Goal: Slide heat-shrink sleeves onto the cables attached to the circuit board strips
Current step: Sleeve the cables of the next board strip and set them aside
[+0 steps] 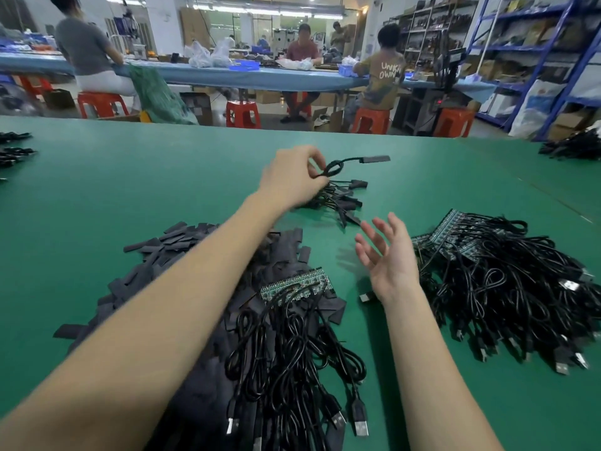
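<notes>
- The left hand [292, 177] pinches a coiled black cable [333, 168] whose far end wears a flat black heat-shrink sleeve [375, 159], lifted above a small heap of sleeved cables [341, 200].
- The right hand [388, 255] hovers empty, fingers spread.
- A green circuit board strip [294, 284] with black cables lies on loose black sleeves [182, 242] on the green table [130, 177].

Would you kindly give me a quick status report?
Left hand pinches sleeved cable above finished pile. Right hand open, empty. Circuit board strip waits. Nothing blocking.
</notes>
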`<control>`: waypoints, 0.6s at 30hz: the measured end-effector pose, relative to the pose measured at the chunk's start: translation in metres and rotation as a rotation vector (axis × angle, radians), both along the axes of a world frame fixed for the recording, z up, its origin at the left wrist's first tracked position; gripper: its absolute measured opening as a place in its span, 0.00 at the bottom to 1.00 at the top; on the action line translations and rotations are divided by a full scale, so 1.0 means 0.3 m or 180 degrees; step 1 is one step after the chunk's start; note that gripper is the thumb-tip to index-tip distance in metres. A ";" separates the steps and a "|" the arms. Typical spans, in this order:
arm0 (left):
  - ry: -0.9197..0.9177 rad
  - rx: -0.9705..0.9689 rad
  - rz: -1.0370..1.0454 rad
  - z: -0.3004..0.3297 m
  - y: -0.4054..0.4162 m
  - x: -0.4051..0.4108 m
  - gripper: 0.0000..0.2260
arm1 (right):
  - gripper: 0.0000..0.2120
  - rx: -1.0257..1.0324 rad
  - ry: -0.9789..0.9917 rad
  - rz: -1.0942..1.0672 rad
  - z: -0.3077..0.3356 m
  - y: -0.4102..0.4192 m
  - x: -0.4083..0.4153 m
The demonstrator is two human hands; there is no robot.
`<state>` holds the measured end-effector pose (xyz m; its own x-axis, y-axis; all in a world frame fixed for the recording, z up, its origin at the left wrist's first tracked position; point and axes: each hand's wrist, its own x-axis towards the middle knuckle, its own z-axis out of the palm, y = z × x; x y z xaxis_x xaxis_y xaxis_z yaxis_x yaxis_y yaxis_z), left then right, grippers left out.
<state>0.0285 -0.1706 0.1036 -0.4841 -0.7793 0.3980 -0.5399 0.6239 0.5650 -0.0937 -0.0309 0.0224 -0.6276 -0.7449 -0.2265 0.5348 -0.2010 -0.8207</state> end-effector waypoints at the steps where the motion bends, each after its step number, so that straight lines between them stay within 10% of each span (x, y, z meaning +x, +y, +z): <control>1: -0.0228 -0.0179 0.0066 0.013 -0.041 -0.029 0.06 | 0.14 0.0078 0.0031 0.0051 -0.010 -0.007 0.005; 12: -0.1769 -0.0798 0.0269 -0.108 -0.246 -0.204 0.10 | 0.13 0.0489 0.0794 0.0531 -0.056 -0.086 0.032; 18: -0.1491 -0.0335 0.0140 -0.161 -0.239 -0.142 0.14 | 0.11 0.0570 0.0883 0.0553 -0.046 -0.080 0.045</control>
<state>-0.0140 -0.2424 0.0554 -0.5976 -0.7702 0.2228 -0.7484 0.6356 0.1898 -0.0802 -0.0549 0.0087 -0.5511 -0.8096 -0.2019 0.3006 0.0330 -0.9532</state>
